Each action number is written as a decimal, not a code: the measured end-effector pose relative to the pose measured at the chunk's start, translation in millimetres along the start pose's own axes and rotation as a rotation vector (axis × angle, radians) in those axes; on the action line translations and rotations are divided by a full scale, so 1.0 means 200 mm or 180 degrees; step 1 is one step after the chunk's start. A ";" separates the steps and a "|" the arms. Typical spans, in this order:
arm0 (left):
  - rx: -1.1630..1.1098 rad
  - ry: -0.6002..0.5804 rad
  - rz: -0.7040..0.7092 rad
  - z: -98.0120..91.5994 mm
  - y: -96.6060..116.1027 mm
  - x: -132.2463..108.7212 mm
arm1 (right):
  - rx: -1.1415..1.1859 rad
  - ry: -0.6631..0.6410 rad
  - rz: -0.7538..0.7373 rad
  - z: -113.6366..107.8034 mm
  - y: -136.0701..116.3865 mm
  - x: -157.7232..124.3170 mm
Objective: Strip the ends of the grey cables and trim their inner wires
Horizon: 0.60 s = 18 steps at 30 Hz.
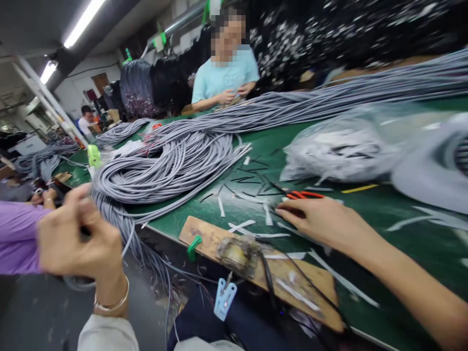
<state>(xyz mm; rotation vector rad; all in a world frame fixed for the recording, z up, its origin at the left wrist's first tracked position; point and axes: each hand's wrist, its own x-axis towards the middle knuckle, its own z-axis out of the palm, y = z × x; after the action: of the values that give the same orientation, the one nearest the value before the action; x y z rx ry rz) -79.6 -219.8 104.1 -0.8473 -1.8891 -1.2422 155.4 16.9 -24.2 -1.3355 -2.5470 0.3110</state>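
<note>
My left hand (84,239) is raised at the left with its fingers curled into a pinch. Blur hides what sits between them. A grey cable runs behind that wrist from the big bundle of grey cables (161,170). My right hand (318,219) reaches low over the green table, fingertips close together. Whatever they pinch is too small to make out. Just beyond them lies a tool with orange-red handles (303,195), partly hidden by the hand. White strips (268,214) and thin black pieces (243,179) are scattered beside my right fingers.
A wooden board (204,234) at the table edge carries a small device (236,256), a green clamp (193,247) and a blue clip (224,298). A clear bag of white pieces (340,151) lies at right. A person in light blue (226,78) sits opposite; a purple sleeve (18,236) is at left.
</note>
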 end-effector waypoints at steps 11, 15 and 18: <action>0.0756 -0.2184 0.0197 0.91 0.30 -0.08 | -0.0242 -0.0275 0.0700 -0.14 0.12 0.02; 0.0373 -0.2737 0.0702 1.09 0.42 -0.13 | -0.0225 -0.0263 0.0835 -0.17 0.12 0.01; 0.0391 -0.3191 0.0925 1.18 0.43 -0.22 | -0.0176 -0.0166 0.0919 -0.22 0.14 0.01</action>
<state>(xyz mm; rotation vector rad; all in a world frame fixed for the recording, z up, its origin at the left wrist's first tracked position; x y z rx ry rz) -33.9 22.9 40.3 -1.8172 -2.4013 -0.5101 188.3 37.5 8.7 -1.7411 -2.4169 0.3341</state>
